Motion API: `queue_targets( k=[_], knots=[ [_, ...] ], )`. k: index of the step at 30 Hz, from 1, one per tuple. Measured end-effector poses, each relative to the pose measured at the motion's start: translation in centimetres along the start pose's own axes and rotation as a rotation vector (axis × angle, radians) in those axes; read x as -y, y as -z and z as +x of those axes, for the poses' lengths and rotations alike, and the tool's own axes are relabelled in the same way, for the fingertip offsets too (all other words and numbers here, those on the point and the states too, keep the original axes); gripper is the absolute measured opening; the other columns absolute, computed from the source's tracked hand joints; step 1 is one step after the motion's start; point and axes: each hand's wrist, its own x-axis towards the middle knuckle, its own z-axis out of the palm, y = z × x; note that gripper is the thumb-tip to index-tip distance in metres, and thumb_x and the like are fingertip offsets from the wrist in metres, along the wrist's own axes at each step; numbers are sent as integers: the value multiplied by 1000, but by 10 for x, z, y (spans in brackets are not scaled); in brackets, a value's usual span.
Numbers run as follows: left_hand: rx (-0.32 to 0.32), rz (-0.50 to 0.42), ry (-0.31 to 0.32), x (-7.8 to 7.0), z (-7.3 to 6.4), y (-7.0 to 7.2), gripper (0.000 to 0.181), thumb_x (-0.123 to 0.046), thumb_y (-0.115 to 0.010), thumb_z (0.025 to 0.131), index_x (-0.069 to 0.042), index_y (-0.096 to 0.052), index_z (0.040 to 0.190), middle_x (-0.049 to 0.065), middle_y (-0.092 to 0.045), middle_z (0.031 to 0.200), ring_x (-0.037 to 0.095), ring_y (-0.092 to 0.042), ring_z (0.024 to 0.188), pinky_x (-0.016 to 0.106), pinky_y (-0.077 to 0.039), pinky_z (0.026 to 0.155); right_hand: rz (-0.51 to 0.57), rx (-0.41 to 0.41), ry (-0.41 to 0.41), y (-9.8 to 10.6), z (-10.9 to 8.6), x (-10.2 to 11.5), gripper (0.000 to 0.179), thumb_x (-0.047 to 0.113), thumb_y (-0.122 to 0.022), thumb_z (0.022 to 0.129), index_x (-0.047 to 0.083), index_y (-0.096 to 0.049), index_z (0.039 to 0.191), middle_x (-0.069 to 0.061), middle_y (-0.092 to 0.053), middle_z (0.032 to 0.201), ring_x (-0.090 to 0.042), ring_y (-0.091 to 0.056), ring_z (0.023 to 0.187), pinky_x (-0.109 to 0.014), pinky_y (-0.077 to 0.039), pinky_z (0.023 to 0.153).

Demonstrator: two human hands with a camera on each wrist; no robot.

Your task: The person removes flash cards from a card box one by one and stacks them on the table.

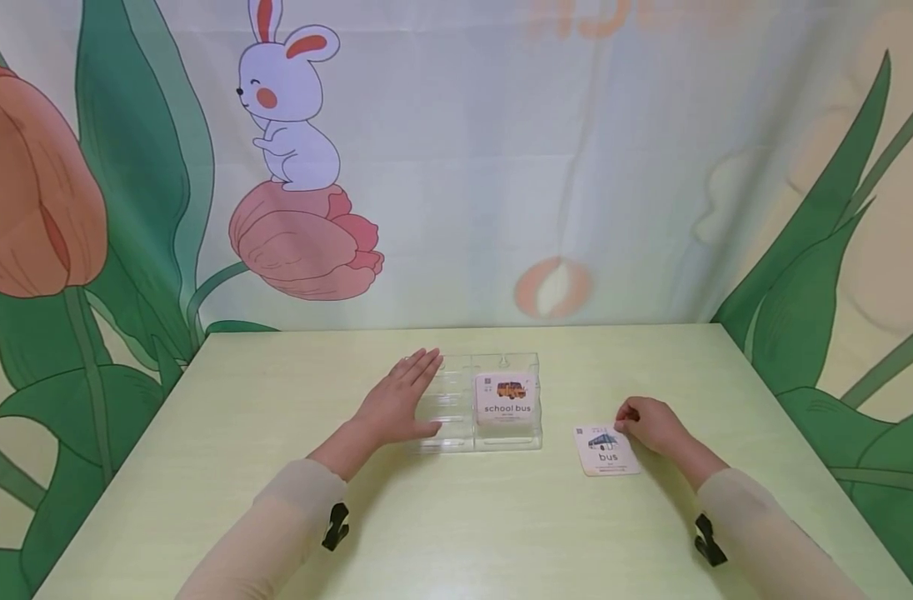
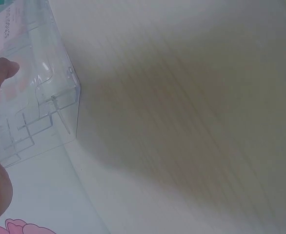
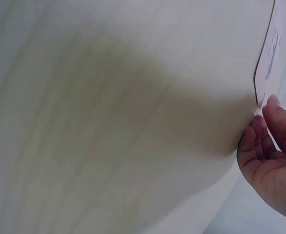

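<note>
In the head view a clear plastic tray (image 1: 458,437) with compartments lies on the table. A school bus card (image 1: 506,398) rests in its right compartment. My left hand (image 1: 391,407) lies at the tray's left side, fingers straight and thumb spread over it. A square white bus card (image 1: 606,458) is right of the tray, its upper right corner pinched by the thumb and fingertips of my right hand (image 1: 654,425). From the right wrist, the card (image 3: 271,53) shows at a slant above the fingertips of the hand (image 3: 272,156). I cannot tell whether the card's lower edge touches the table.
The pale wooden table (image 1: 441,533) reaches back to a hanging cloth (image 1: 441,167) printed with a rabbit and tulips. Both forearms wear pale sleeves, each with a black strap buckle (image 1: 336,527) near the wrist.
</note>
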Motion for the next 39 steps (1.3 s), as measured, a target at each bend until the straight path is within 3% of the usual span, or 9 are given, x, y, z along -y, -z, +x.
queue_targets(
  k=[11, 18, 32, 39],
  knots=[
    [-12, 10, 1, 0, 2, -3, 100, -45, -73, 89, -3, -20, 163, 13, -21, 173, 33, -19, 161, 46, -18, 134, 11, -10, 50, 9, -6, -1, 10, 7, -64, 99, -2, -66, 100, -17, -67, 96, -26, -56, 89, -38, -51, 83],
    [-16, -5, -3, -1, 0, -2, 100, -44, -74, 89, -2, -21, 163, 14, -22, 172, 34, -20, 161, 47, -20, 133, 20, -15, 38, 19, -11, 5, 11, 6, -63, 100, -4, -67, 103, -18, -68, 100, -26, -57, 90, -39, -54, 85],
    [-17, -16, -6, -2, -1, 1, 99, -44, -73, 89, -2, -21, 163, 14, -23, 172, 34, -20, 161, 46, -19, 133, 84, -113, 148, 42, -22, 30, 24, 11, -64, 100, -6, -62, 116, -23, -67, 106, -33, -64, 96, -46, -59, 85],
    [-16, -9, -3, -1, 1, 0, 100, -44, -74, 89, -2, -22, 163, 14, -22, 172, 34, -20, 161, 47, -20, 133, 93, -145, 196, 43, -25, 47, 22, 11, -65, 100, -5, -64, 115, -21, -69, 105, -30, -63, 95, -38, -58, 81]
  ],
)
